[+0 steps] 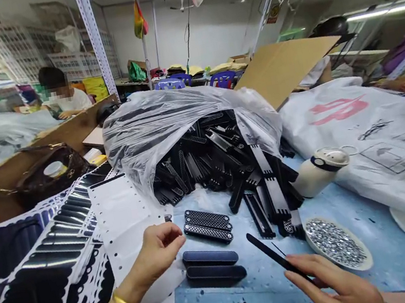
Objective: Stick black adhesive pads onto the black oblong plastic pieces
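My right hand (327, 281) grips a long, thin black strip (265, 250) with a rounded end between thumb and fingers, above the front of the table. A finer dark sliver (278, 249) shows beside the strip; whether it is joined to it I cannot tell. My left hand (160, 247) hovers with loosely curled fingers, thumb and forefinger slightly apart, with nothing visible in it. Just right of its fingertips lie black textured bars (208, 226) set side by side. Below these rest two smooth black rounded strips (213, 265), close together on the blue tabletop (265, 286).
A clear plastic bag (163, 108) spills black slotted parts (208, 161). Right stand a bowl of small metal pieces (336, 243), a cream bottle (318, 175) and a large white sack (392, 139). Sheets of black strips (62, 244) pile up left. Another person (63, 95) sits behind.
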Demonstrator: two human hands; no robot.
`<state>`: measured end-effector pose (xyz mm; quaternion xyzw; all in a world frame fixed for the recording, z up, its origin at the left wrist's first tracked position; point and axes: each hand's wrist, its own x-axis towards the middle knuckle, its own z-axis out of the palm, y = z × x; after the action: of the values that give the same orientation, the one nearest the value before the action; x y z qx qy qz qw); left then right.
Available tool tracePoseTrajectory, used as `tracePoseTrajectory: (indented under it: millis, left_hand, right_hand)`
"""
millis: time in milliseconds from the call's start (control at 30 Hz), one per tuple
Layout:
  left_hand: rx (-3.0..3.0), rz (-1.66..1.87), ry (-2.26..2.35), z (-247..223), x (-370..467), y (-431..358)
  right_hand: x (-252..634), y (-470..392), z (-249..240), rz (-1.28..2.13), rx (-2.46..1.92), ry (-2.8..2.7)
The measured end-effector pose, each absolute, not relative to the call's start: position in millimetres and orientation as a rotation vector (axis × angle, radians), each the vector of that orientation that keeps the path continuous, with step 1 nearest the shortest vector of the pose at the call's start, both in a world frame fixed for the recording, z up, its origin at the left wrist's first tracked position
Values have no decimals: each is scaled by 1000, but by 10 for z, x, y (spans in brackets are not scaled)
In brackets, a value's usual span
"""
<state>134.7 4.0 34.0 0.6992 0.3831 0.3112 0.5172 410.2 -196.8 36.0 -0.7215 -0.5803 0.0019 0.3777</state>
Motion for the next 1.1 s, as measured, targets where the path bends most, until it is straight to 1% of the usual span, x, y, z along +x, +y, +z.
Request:
tracePoseTrajectory:
  millis: [133,233,333,400,467,567,633,700,833,1100]
  left_hand:
    - [2199,663,753,270,1351,-65]
    - [2506,423,644,264,1393,-163]
    - [2623,186,635,292,1444,-218]
    - [2618,133,627,309,1452,-220]
    - [2561,184,608,302,1429,-193]
    - [2420,424,587,225,1370,-92]
    - [2333,606,668,146,1351,13]
    - [2293,693,817,69,1370,128]
    - [2210,604,954,-15,1483,277]
    - [1892,528,855,5,1528,224]
  right_hand:
    - [3993,-1696,282,188,-1819,-1485]
    - [3861,-1498,275,244,-1786,-1497]
    - [3759,-1347,279,236,-1744,-1548]
    - [3710,-1290,282,248,-1693,-1609]
    - [3690,-1268,286,277,-1644,-1671]
    - [3752,-1256,288,222,-1649,-1687]
    - [3833,-1223,277,144,-1675,-1678]
    - [3902,-1153,250,97,-1679,-1689]
    - [3915,-976,163,116,-1605,-1743]
    - [3892,-994,114,171,-1541,-1934]
